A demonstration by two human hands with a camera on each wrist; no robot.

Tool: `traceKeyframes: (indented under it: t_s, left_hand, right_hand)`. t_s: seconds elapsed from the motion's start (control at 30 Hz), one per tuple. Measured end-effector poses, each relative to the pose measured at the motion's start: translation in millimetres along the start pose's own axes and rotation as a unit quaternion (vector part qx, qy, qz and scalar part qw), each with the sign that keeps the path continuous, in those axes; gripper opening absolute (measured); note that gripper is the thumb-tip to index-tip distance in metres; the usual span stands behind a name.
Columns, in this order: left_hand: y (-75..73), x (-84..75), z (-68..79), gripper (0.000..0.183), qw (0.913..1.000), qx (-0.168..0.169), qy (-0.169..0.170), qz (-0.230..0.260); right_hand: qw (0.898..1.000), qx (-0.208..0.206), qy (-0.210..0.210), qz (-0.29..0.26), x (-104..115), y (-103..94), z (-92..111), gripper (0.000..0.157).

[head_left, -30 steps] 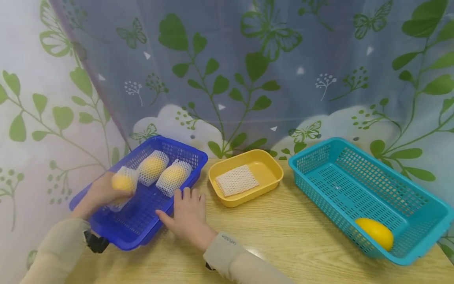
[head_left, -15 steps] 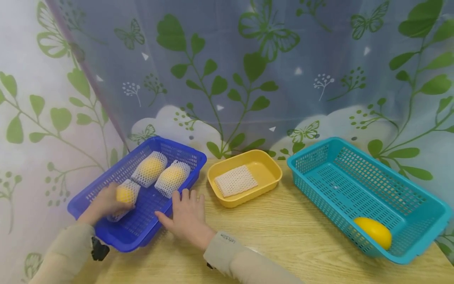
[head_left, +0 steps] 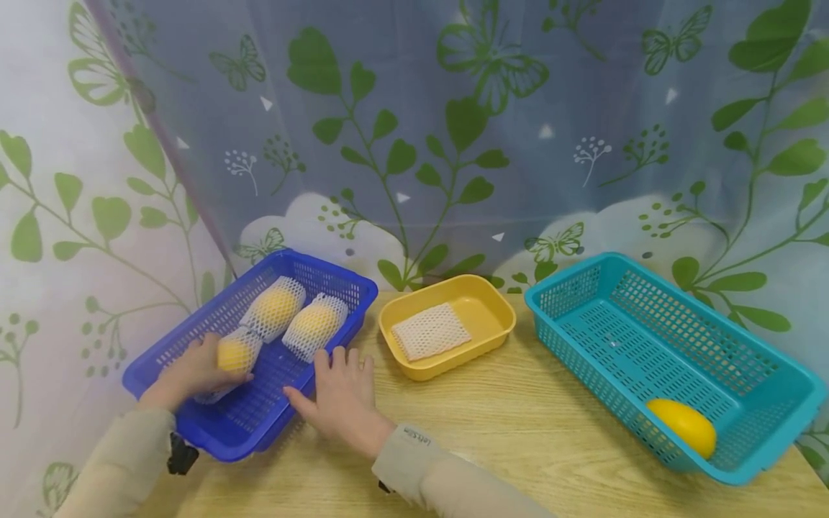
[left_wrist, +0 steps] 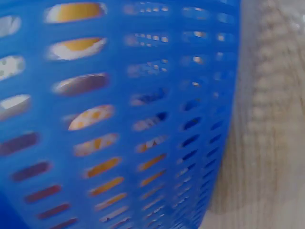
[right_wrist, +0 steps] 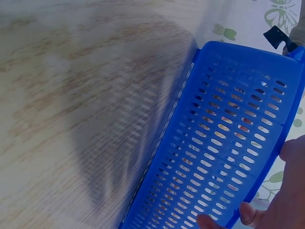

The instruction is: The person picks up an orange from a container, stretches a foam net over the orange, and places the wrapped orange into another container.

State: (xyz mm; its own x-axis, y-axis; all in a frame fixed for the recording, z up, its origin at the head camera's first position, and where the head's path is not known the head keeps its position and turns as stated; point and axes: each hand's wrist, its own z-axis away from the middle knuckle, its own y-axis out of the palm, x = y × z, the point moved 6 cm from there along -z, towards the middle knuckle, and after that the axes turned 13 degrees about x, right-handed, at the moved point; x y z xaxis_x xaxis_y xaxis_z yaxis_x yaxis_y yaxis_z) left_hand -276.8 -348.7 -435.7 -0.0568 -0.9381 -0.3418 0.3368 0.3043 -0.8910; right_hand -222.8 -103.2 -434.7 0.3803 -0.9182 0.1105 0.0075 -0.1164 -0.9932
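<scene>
My left hand (head_left: 194,370) grips a yellow mango (head_left: 234,355) in a white foam net inside the blue basket (head_left: 285,406). Its palm side is hidden in the head view. Two more netted mangoes, one at the back (head_left: 278,303) and one to its right (head_left: 316,325), lie in the same basket; the gripped one's net meets the back one's. My right hand (head_left: 346,399) rests on the basket's right rim, fingers extended and thumb spread. In the right wrist view, fingertips (right_wrist: 206,222) touch the outer side wall. Through slots, the left wrist view shows yellow fruit (left_wrist: 102,167).
A yellow tray (head_left: 488,316) holding a flat foam net (head_left: 432,332) stands mid-table. On the right is a teal basket (head_left: 586,367) with a bare yellow mango (head_left: 683,427) near its front end. A leaf-patterned curtain (head_left: 414,129) hangs behind the wooden table (head_left: 492,424).
My left hand has lowered the netted mango into the blue basket and shifted it slightly right, up against the back one. My right hand has stayed at the rim.
</scene>
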Motion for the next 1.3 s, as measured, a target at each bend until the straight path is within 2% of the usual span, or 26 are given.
traceKeyframes:
  t_s: [0.27, 0.5, 0.67, 0.77, 0.9, 1.03, 1.13, 1.3]
  left_hand:
    - [-6.3, -6.7, 11.5, 0.092, 0.9997, 0.013, 0.02, -0.008]
    - [-20.6, -15.8, 24.5, 0.083, 0.9981, 0.041, 0.046, -0.01]
    - [-35.3, -26.9, 36.1, 0.098, 0.9966, 0.07, 0.031, -0.029]
    - [-42.8, -39.9, 42.7, 0.103, 0.9965, 0.073, 0.032, -0.024]
    - [-48.1, -62.9, 50.5, 0.103, 0.996, 0.075, 0.047, -0.012]
    - [-47.6, -92.2, 55.8, 0.093, 0.9954, 0.065, 0.069, -0.012]
    - [-47.2, -114.2, 58.0, 0.083, 0.9951, 0.046, 0.086, -0.015]
    - [-45.7, -144.9, 60.4, 0.076, 0.9946, 0.035, 0.098, 0.003]
  right_hand:
    - [1.0, 0.008, -0.007, -0.013, 0.0, -1.7, 0.3, 0.067]
    - [1.0, 0.013, -0.022, -0.008, -3.8, -6.0, -1.3, 0.059]
    - [0.999, 0.021, -0.038, 0.0, -9.0, -14.4, -2.0, 0.045]
    - [0.998, 0.006, -0.06, 0.001, -12.0, -23.2, -0.6, 0.034]
    - [0.994, -0.046, -0.101, -0.008, -15.5, -35.5, 1.3, 0.019]
    - [0.987, -0.076, -0.139, -0.034, -24.2, -48.0, 2.4, 0.02]
    - [0.986, -0.05, -0.145, -0.067, -34.2, -55.3, 0.8, 0.021]
    - [0.985, 0.018, -0.124, -0.122, -56.9, -64.0, 0.4, 0.015]
